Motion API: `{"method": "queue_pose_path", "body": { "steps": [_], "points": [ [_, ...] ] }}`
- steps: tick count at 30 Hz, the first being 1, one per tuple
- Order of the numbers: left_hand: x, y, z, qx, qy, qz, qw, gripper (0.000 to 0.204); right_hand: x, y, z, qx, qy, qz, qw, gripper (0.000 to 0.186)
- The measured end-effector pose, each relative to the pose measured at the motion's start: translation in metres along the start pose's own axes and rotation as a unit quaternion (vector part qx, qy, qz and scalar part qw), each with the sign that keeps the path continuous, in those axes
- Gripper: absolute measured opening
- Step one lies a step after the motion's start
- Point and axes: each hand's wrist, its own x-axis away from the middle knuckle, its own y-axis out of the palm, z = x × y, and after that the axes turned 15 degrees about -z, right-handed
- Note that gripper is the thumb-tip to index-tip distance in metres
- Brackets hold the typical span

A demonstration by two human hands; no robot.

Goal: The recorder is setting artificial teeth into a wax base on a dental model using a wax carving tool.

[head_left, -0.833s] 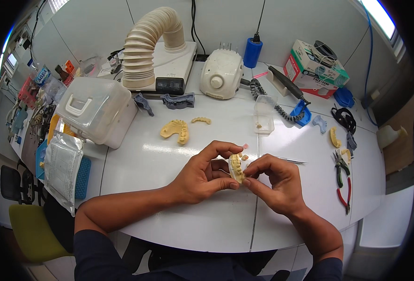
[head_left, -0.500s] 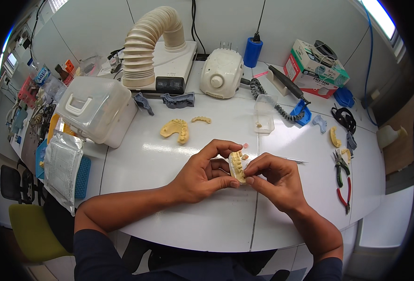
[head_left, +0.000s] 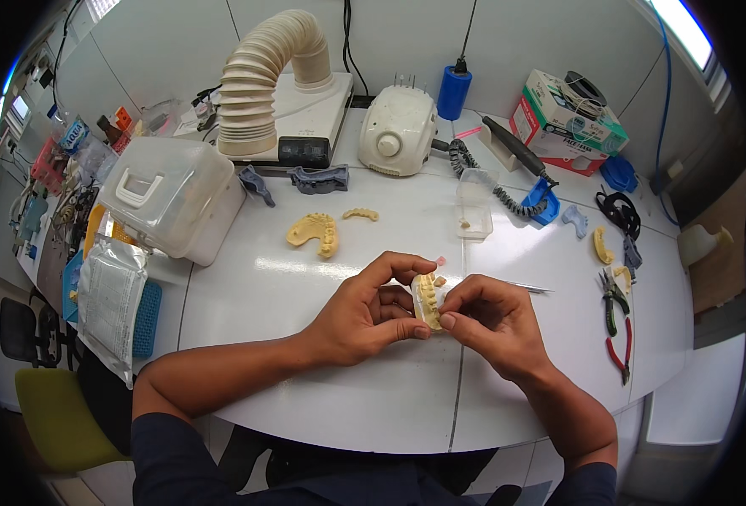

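Note:
My left hand [head_left: 358, 316] grips a yellow dental model [head_left: 428, 295] on a white base, thumb at its near end and index finger at its far end. My right hand [head_left: 499, 325] has thumb and index finger pinched at the model's right edge; whether a small piece is between those fingertips is hidden. Just beyond the right fingers a small tan piece [head_left: 439, 282] shows beside the teeth. A pink bit [head_left: 441, 261] lies past the model. A thin metal instrument [head_left: 531, 287] rests on the table, partly behind my right hand.
Farther back lie a yellow arch model [head_left: 312, 234], a yellow tooth strip [head_left: 361, 214] and a small clear box [head_left: 474, 221]. Pliers [head_left: 616, 299] and red-handled cutters [head_left: 619, 354] lie at right. A handpiece [head_left: 516, 150], white control unit [head_left: 396, 131] and hose [head_left: 255, 76] stand behind; a lidded case [head_left: 166, 202] is left.
Both hands keep nearly the same pose around the dental model. My right fingertips have shifted very slightly; the whole view has moved a few pixels.

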Motion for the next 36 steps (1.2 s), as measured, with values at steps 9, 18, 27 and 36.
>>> {"method": "queue_pose_path", "body": {
  "steps": [9,18,27,36],
  "points": [
    [0.0005,-0.0004,0.0004,-0.016,-0.005,-0.006,1.0,0.066,-0.0006,0.0,0.004,-0.005,0.008,0.002,1.0,0.014],
    [0.0008,-0.0005,-0.0016,-0.02,-0.004,-0.007,1.0,0.064,-0.0001,-0.001,0.0051,-0.031,-0.003,-0.008,0.999,0.017],
    [0.0005,-0.0001,-0.0005,-0.018,-0.003,-0.006,1.0,0.064,0.0,-0.0006,0.0046,-0.028,0.01,-0.003,1.0,0.015],
    [0.0009,0.0008,-0.0001,-0.022,0.0,0.0,1.0,0.064,-0.0012,0.001,0.0025,-0.039,-0.011,0.004,0.999,0.016]
  ]
}}
